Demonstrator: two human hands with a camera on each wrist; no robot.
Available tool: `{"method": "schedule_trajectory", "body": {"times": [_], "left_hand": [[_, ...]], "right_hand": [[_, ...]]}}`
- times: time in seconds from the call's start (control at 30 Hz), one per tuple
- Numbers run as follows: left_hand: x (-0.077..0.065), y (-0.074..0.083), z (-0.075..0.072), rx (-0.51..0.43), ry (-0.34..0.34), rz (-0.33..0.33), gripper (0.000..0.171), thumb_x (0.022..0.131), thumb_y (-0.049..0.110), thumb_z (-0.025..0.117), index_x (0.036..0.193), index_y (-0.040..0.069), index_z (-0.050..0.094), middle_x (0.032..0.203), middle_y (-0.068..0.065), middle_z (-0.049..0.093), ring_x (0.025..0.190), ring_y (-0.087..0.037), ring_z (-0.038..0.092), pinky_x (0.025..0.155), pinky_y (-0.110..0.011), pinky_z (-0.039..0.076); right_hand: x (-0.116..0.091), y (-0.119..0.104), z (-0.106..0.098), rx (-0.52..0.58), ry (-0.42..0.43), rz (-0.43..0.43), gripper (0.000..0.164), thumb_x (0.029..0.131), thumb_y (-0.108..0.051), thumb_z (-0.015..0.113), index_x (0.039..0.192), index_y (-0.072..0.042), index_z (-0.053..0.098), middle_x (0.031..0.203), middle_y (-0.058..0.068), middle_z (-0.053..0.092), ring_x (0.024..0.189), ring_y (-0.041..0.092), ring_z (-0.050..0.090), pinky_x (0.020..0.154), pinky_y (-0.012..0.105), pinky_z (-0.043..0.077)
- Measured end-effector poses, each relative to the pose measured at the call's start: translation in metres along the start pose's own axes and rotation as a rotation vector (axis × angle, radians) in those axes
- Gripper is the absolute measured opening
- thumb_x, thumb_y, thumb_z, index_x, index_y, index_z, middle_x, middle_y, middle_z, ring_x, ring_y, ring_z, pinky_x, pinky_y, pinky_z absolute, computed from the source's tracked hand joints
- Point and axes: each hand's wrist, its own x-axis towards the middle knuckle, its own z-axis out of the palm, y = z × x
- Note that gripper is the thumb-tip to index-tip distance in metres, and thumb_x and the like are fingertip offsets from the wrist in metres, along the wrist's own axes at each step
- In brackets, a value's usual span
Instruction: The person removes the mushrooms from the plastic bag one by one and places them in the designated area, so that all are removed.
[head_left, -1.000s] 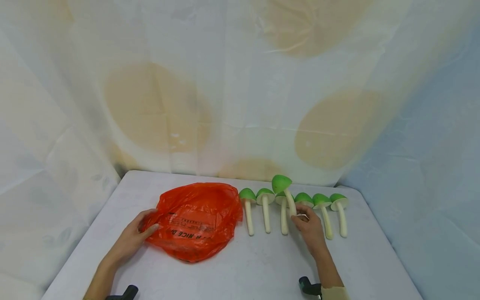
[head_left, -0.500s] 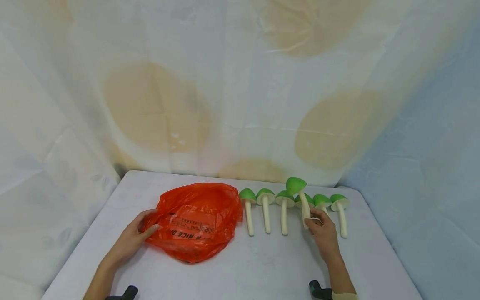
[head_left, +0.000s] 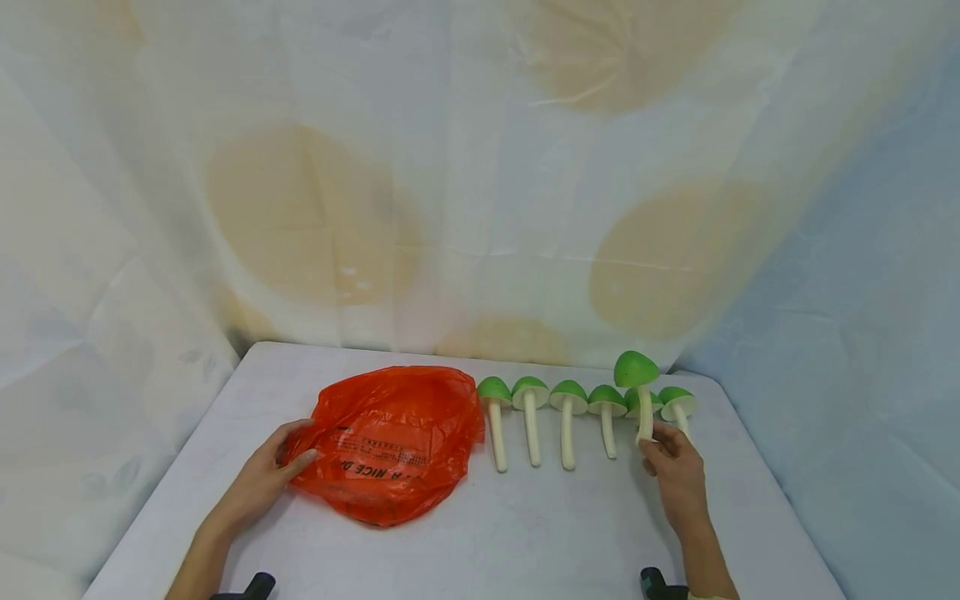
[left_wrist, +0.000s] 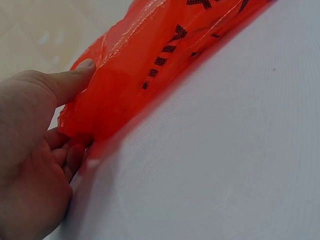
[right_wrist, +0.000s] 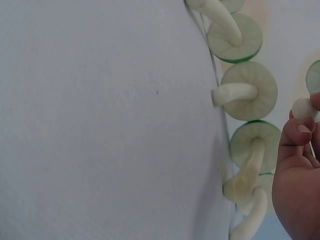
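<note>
A red plastic bag (head_left: 393,433) with black printing lies on the table, puffed up. My left hand (head_left: 258,477) grips its left edge; in the left wrist view the thumb lies over the red film and the fingers are beneath it. Between the thumb and fingers of my right hand (head_left: 677,477) is the pale stem of a green-capped mushroom (head_left: 636,370). It stands cap up, overlapping the row's right end in the head view. That row of similar mushrooms (head_left: 567,404) lies side by side, caps away from me, from the bag's right side onward.
The white table (head_left: 525,542) ends at its back edge against a hanging patterned curtain (head_left: 480,208). More curtain (head_left: 862,375) hangs along the right side. A dark wrist mount (head_left: 660,585) sits at my right wrist.
My right hand has moved right along the row with the mushroom, uncovering the fourth one and passing in front of the fifth and sixth. The left hand and bag stay put.
</note>
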Motion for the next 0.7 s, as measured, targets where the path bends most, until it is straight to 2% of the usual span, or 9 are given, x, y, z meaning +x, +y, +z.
{"method": "schedule_trajectory", "body": {"times": [0.23,0.4,0.7], "left_hand": [[0.000,0.001,0.000,0.000,-0.004,-0.011,0.070,0.095,0.051,0.064,0.152,0.018,0.038,0.158,-0.016,0.036,0.144,-0.042,0.034,0.112,-0.066,0.032],[0.001,-0.001,0.000,0.005,-0.001,-0.005,0.071,0.095,0.051,0.064,0.151,0.018,0.038,0.157,-0.016,0.037,0.143,-0.042,0.034,0.112,-0.066,0.032],[0.001,-0.002,0.000,0.003,-0.002,-0.006,0.071,0.095,0.052,0.064,0.151,0.018,0.038,0.157,-0.016,0.037,0.144,-0.042,0.034,0.112,-0.068,0.031]], "right_hand": [[0.000,0.004,-0.014,-0.029,0.052,0.005,0.051,0.099,-0.030,0.065,0.142,-0.008,0.047,0.125,-0.005,0.059,0.101,0.001,0.059,0.076,0.016,0.053],[-0.001,0.005,-0.024,-0.074,0.082,0.014,0.053,0.100,-0.031,0.063,0.144,-0.008,0.045,0.128,-0.003,0.056,0.101,-0.001,0.057,0.076,0.014,0.052],[-0.001,0.011,-0.037,-0.052,0.155,0.060,0.052,0.099,-0.029,0.065,0.143,-0.009,0.045,0.126,-0.005,0.056,0.101,-0.001,0.057,0.076,0.012,0.052]]}}
